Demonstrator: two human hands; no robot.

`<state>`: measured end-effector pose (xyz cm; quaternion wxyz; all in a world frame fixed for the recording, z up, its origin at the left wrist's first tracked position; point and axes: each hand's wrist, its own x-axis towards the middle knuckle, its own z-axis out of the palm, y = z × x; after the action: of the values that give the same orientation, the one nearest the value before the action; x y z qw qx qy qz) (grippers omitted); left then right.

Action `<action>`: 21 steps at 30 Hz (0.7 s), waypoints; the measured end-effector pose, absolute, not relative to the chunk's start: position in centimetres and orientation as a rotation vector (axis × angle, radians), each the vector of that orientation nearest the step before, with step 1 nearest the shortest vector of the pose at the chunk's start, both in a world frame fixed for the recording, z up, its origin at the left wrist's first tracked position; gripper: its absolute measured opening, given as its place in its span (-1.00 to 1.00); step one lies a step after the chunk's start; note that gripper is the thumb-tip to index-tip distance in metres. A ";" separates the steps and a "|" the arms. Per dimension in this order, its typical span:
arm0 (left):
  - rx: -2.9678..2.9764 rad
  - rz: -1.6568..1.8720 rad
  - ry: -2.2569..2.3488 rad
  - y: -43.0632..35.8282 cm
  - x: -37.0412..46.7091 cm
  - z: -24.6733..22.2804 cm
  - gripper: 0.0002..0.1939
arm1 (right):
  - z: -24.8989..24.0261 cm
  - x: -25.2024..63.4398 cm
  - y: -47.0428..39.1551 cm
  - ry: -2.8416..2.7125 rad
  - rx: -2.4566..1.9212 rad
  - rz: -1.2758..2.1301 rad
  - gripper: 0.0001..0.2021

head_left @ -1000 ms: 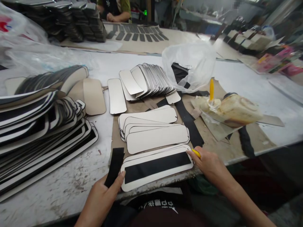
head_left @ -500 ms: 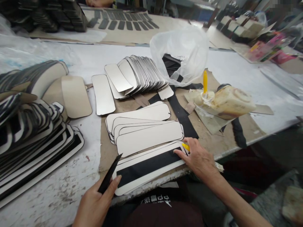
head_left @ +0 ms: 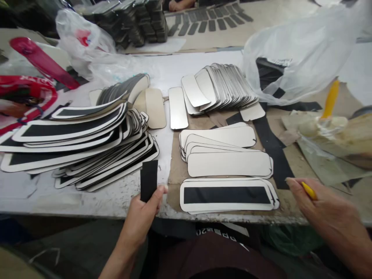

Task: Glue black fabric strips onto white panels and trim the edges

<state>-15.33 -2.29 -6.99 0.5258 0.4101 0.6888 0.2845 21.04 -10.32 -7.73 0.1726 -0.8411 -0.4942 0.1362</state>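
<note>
My left hand (head_left: 145, 211) is closed on a black strip (head_left: 149, 180) that stands up from the fist, left of the brown sheet. At the right, my right hand (head_left: 322, 211) is closed around a yellow-handled tool (head_left: 308, 190); its working end is hidden. Between the hands lies a white rounded panel (head_left: 226, 206) with a black strip (head_left: 226, 195) along its middle, on top of similar panels. Behind it, several plain white panels (head_left: 229, 164) overlap. Neither hand touches the panels.
Panels with black centres (head_left: 69, 130) are heaped at the left. A fanned stack of white panels (head_left: 229, 87) stands behind. A plastic bag (head_left: 302, 54) and a glue-stained container (head_left: 357, 135) with a yellow handle (head_left: 330, 100) are at the right. A person's hand (head_left: 181, 4) shows at the far edge.
The view has turned left. Both hands have left the front panel: my left hand moved away leftward with its strip, my right hand rightward with the yellow-handled tool.
</note>
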 end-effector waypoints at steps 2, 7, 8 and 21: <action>0.995 0.680 1.663 -1.7 -15.4 -6.5 -0.57 | -7.8 21.3 -9.4 -1.543 -2.441 0.231 -0.67; 1.315 0.546 1.637 1.1 -13.6 -5.9 -0.60 | -9.1 22.4 -6.9 -1.757 -2.493 0.122 -0.64; 1.387 0.538 1.631 1.6 -13.2 -5.8 -0.61 | -9.1 22.6 -6.7 -1.754 -2.496 0.128 -0.64; 1.659 0.294 1.636 -1.6 -12.7 -9.1 -0.68 | -10.1 19.6 -10.5 -1.756 -2.450 0.371 -0.64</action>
<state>-12.65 -1.63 -9.06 0.3863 0.6515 0.6427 0.1154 19.63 -10.51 -10.10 0.0524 -0.8056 -0.5775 0.1219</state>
